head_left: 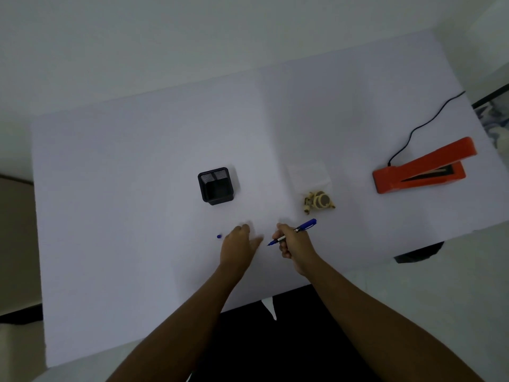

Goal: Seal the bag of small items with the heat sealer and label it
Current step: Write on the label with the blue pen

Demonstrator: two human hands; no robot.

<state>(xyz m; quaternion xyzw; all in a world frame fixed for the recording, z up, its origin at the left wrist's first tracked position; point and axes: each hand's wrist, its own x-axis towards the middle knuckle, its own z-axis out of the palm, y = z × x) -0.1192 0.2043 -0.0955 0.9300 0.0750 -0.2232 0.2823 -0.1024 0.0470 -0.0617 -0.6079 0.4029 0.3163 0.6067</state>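
A clear plastic bag (308, 175) lies flat right of the table's middle, with small beige items (319, 202) bunched at its near end. My right hand (292, 242) grips a blue pen (305, 226), tip pointing left and down near the table. My left hand (239, 244) rests flat on the white surface just left of the pen tip, fingers spread; whether a white label lies under it I cannot tell. The pen's blue cap (219, 236) lies left of my left hand. The orange heat sealer (424, 168) sits at the far right with its arm raised.
A black mesh pen holder (216, 186) stands at the table's middle, beyond my left hand. The sealer's black cord (418, 126) runs off the table's right back edge. The white table (124, 202) ends close in front of me.
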